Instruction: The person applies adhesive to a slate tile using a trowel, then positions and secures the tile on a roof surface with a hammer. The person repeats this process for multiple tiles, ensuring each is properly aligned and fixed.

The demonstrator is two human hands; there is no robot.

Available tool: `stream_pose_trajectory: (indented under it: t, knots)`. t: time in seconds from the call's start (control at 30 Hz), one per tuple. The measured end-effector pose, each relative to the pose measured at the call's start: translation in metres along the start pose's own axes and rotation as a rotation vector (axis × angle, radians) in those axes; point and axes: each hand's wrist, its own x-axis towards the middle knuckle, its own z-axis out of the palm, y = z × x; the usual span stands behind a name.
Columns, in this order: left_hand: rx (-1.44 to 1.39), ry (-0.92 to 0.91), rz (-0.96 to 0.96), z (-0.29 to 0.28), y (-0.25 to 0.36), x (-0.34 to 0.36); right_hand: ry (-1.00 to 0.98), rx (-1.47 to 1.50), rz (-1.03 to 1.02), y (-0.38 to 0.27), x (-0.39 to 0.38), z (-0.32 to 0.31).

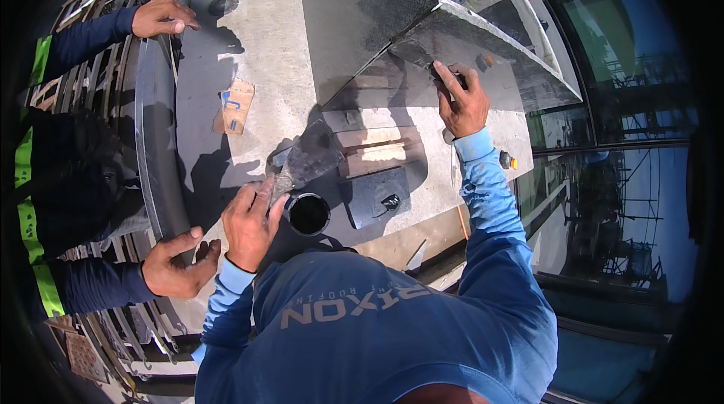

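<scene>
My left hand is closed round the handle of a wide-bladed scraper, whose smeared grey blade points away over the slab. Just right of that hand stands an open round can with a dark inside. My right hand reaches farther out and grips a putty knife. Its blade lies at the joint where an upright dark stone panel meets the stone surface. Between my arms, a dark square tile carries a glossy black blob.
A co-worker's two hands rest by the raised left edge. Torn cardboard lies on the pale stone slab. A small orange-capped bottle sits near my right forearm. Glass panels stand at right.
</scene>
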Motion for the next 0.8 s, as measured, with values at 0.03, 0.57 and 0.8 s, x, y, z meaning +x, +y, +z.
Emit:
stream_pose_trajectory:
  t: [0.03, 0.57, 0.8]
  knots:
    - [0.004, -0.005, -0.001, -0.001, -0.001, 0.0, 0.006, 0.008, 0.014, 0.001, -0.001, -0.001]
    - [-0.029, 0.087, 0.011, 0.008, -0.004, -0.001, -0.373, -0.48, -0.534, -0.086, 0.164, -0.116]
    - [-0.031, 0.042, -0.038, 0.008, -0.012, -0.019, -1.113, -0.863, -0.674, -0.12, 0.255, -0.039]
